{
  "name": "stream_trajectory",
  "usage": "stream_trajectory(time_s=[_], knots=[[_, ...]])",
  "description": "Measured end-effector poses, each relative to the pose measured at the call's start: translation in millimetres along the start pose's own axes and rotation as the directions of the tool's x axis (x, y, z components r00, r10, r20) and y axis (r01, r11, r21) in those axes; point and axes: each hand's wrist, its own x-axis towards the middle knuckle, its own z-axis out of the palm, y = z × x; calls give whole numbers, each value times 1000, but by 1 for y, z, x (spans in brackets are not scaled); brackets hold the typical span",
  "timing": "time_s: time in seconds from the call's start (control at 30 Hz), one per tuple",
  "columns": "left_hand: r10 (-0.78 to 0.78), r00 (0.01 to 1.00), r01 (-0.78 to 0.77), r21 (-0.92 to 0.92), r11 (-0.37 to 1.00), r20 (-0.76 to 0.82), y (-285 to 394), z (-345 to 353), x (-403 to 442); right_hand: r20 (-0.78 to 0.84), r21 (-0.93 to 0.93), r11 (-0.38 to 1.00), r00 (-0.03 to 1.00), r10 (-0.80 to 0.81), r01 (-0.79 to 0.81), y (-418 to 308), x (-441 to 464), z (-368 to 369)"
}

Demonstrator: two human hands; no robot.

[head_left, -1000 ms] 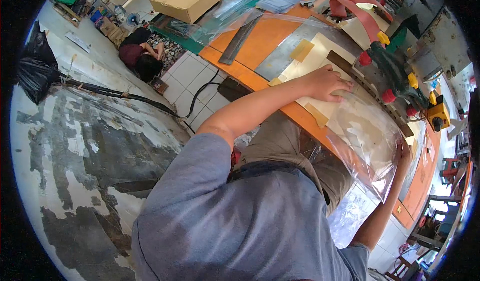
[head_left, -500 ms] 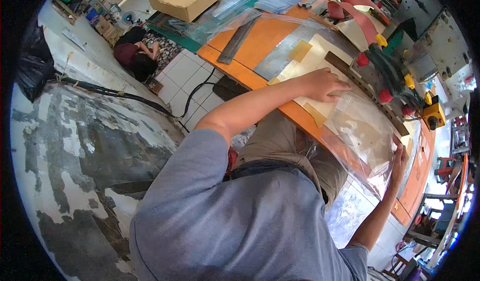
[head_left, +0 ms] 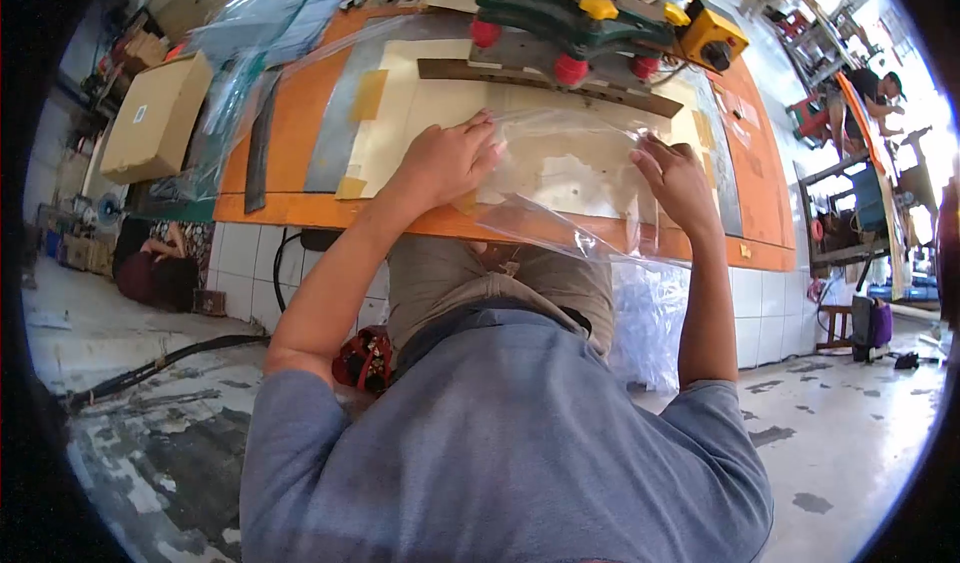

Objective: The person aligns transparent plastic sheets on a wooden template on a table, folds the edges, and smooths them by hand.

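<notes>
A clear plastic sheet (head_left: 552, 225) lies over the cream board (head_left: 402, 81) in front of me, its near part drooping past the table edge. My left hand (head_left: 450, 159) is closed on the sheet's left edge, thumb and fingers together. At the opposite edge my right hand (head_left: 678, 175) pinches the sheet with its fingers curled. Just beyond the sheet, a long dark metal bar (head_left: 548, 89) runs across the board beneath a green press (head_left: 570, 18) with red and yellow knobs. Brown tape (head_left: 368, 96) is stuck on the board's left side.
The orange table (head_left: 285, 153) bears a dark flat strip (head_left: 262, 143) at left. A cardboard box (head_left: 158, 118) and plastic sheeting (head_left: 270, 13) are farther left. A yellow control box (head_left: 712, 37) sits by the press. One person (head_left: 160, 263) is low at left, another (head_left: 880, 103) at far right.
My view has swung to the right, so the press now stands straight ahead. Both hands still hold the plastic sheet, which now lies squarer to the metal bar.
</notes>
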Motion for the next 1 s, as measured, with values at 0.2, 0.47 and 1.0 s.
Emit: stream_trajectory(time_s=[0.2,0.47,1.0], knots=[[-86,995,82,66,994,55,14,-3,-3,-95,48,998,995,-23,28,0,-12,12],[-107,993,103,71,992,56,20,-3,-4,-83,47,999,996,19,-15,2,-14,17],[-114,993,114,26,993,-6,15,3,-8,-73,128,991,996,51,-42,0,-15,15]])
